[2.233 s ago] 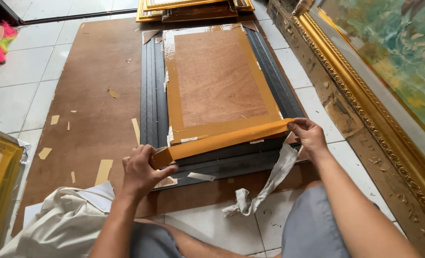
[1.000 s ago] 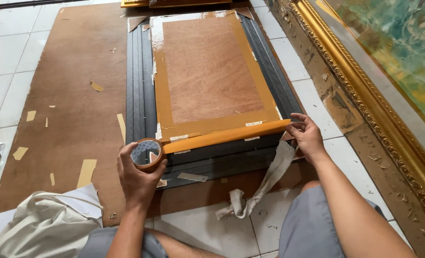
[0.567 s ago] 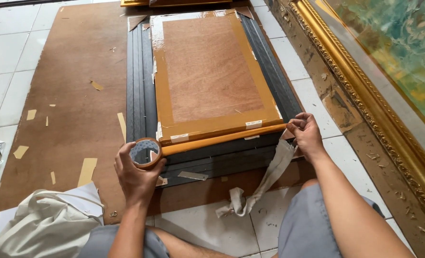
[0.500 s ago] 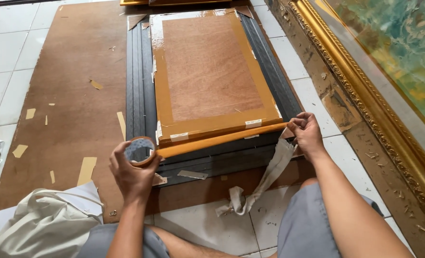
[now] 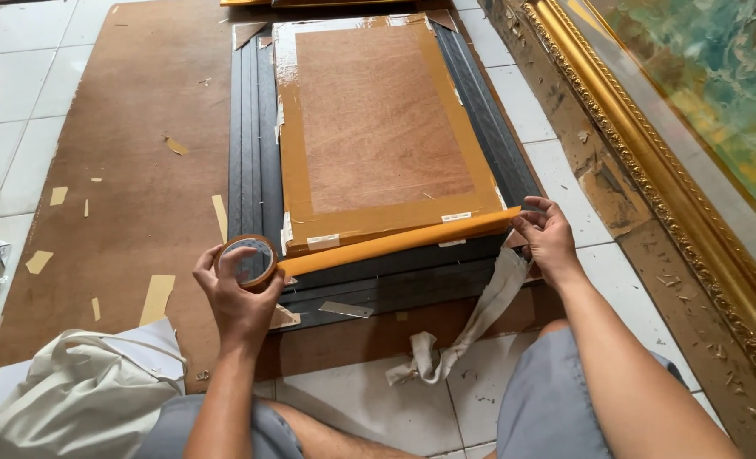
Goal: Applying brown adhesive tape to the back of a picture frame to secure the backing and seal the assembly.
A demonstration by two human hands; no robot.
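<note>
Since before, our left hand (image 5: 238, 297) lifted the tape roll (image 5: 247, 262), fingers gripping; right hand (image 5: 548, 238) fingertips pinch the tape strip (image 5: 395, 244) end.

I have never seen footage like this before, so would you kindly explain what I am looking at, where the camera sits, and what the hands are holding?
There is no machine here: a person sits on a tiled floor, and a camera worn on the head looks down at two bare hands. The left hand holds a roll of brown tape. A strip of tape runs from the roll across to the right hand, which pinches its free end. The strip hangs over the near edge of a dark picture frame lying face down on a brown board. The frame's wooden backing panel already has tape along its edges. Tape scraps lie around, a rag trails by the right knee, a pale cloth sits near left, and a gilded framed painting stands on the right.
</note>
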